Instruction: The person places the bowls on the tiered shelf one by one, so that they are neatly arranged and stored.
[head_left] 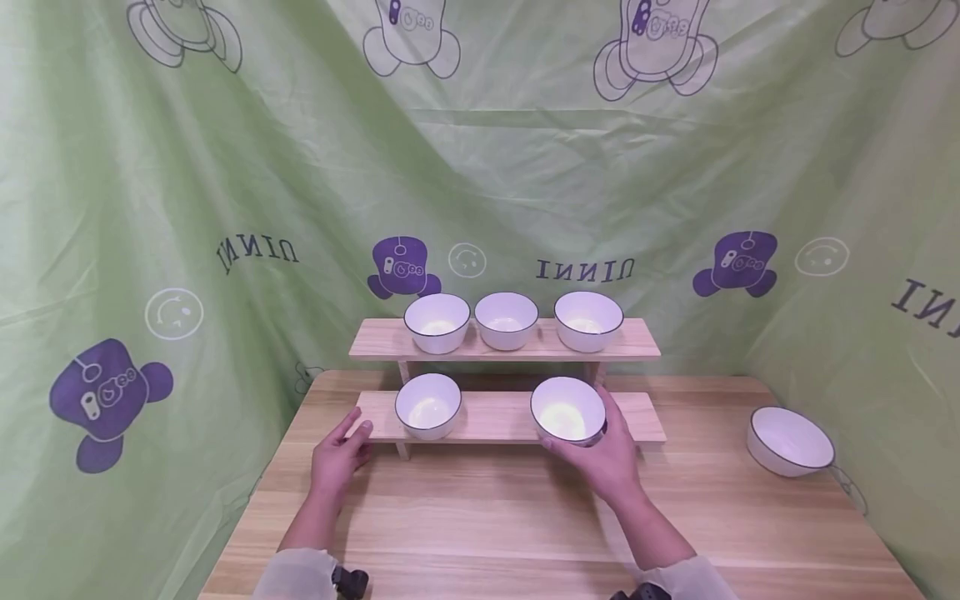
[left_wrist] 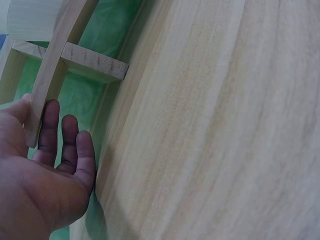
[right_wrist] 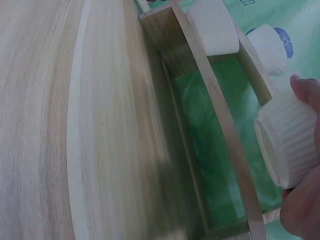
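Note:
My right hand (head_left: 606, 454) grips a white ribbed bowl (head_left: 567, 409) with a dark rim by its right side. In the right wrist view, the held bowl (right_wrist: 287, 140) has its base a little off the lower board. At the left end of the two-step wooden shelf (head_left: 495, 417), my left hand (head_left: 339, 458) pinches the lower board, thumb above and fingers beneath, as the left wrist view shows. Another white bowl (head_left: 428, 406) sits on the lower step, left of the held one. Along the upper step stand three more bowls (head_left: 506, 322).
A further white bowl (head_left: 791, 442) lies at the right edge of the wooden table (head_left: 480, 525), somewhat tilted in view. Green printed cloth (head_left: 510, 183) hangs behind the shelf and down both sides.

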